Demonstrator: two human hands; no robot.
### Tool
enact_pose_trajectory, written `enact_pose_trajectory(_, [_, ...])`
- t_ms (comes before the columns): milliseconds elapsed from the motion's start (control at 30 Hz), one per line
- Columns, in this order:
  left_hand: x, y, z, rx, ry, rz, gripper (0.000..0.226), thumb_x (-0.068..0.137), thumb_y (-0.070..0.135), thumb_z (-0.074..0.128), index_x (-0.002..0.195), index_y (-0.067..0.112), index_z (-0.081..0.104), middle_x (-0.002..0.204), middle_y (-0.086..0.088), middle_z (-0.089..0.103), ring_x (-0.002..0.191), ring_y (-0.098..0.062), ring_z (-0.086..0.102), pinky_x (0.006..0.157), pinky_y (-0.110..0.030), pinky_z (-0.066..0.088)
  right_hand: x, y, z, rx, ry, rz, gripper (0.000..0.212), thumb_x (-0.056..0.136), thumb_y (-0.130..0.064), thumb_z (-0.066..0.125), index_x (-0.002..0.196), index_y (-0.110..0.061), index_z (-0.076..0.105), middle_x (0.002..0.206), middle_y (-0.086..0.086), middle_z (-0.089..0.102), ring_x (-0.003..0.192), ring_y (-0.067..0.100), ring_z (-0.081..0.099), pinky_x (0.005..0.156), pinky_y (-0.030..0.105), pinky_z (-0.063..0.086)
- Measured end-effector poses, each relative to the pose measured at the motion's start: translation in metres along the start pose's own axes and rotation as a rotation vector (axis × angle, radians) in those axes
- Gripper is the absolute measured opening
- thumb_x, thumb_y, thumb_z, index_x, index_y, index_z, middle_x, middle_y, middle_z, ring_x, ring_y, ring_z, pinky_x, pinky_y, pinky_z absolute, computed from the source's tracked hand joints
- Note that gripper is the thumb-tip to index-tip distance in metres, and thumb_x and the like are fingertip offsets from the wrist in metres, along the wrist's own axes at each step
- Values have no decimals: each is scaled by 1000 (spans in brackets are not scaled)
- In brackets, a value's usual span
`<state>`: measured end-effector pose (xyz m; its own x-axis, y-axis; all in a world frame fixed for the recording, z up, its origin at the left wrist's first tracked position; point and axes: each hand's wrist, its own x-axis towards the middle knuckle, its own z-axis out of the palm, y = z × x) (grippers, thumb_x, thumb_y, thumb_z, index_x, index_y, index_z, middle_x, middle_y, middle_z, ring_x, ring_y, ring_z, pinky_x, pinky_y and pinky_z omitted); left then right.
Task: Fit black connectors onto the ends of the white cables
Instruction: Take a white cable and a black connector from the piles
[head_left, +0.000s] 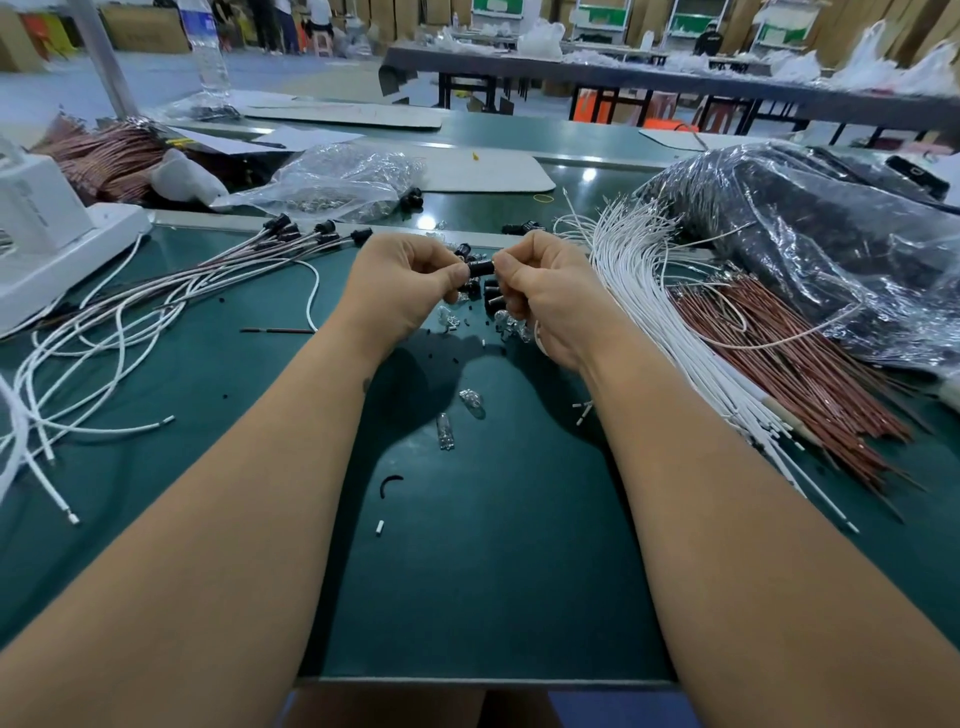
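At the centre of the frame, above the green table, both hands meet over a small black connector; the left hand pinches one end of the connector between thumb and curled fingers; the right hand pinches the other end in the same manner, its remaining fingers curled under; a thin white cable shows below the right palm, but how it joins the connector cannot be told. Just below the hands, loose black connectors and small clear glass bulbs lie on the table; two further bulbs lie nearer the lower centre, beside a curved black scrap.

At the left of the frame, finished cables with black connectors on their ends fan out toward the upper centre; their white lengths trail across the table to the left edge; a white machine stands at the far left.

At the right of the frame, a bundle of bare white cables lies beside a bundle of reddish-brown wires; a clear plastic bag with dark contents rests behind them. At the upper centre, a second clear bag lies on the table; a water bottle stands at the upper left.
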<state>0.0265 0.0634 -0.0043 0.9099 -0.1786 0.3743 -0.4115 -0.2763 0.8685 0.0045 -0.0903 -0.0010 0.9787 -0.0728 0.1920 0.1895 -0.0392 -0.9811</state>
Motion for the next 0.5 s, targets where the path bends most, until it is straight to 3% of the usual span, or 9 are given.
enact_pose_trajectory(167, [1, -1, 0, -49, -3, -11, 17, 86, 8, 70, 70, 16, 69, 59, -1, 63, 63, -22, 53, 70, -30, 44, -1, 0, -1, -27, -21, -2, 25, 98, -1, 50, 76, -11, 46, 63, 4, 45, 51, 10, 38, 46, 16, 35])
enact_pose_trajectory(267, [2, -4, 0, -60, 2, -35, 17, 86, 9, 70, 70, 15, 69, 56, 3, 62, 56, -12, 52, 66, -24, 45, -2, 0, 1, -36, -23, 2, 23, 98, -1, 50, 77, -11, 46, 64, 4, 46, 50, 9, 40, 45, 14, 35])
enact_pose_trajectory(400, [1, -5, 0, -67, -15, -49, 9, 87, 6, 68, 82, 0, 70, 59, -3, 62, 42, 2, 45, 53, -9, 39, -3, 0, 1, -46, -28, 21, 23, 99, -2, 49, 78, -12, 45, 63, 4, 46, 52, 10, 39, 44, 14, 34])
enact_pose_trajectory(500, [0, -7, 1, -72, -28, -55, 9, 88, 5, 67, 83, -1, 70, 57, 1, 62, 42, 3, 45, 51, -7, 37, -4, 0, 1, -49, -25, 27, 23, 99, -3, 49, 78, -12, 45, 62, 3, 46, 51, 10, 38, 43, 14, 33])
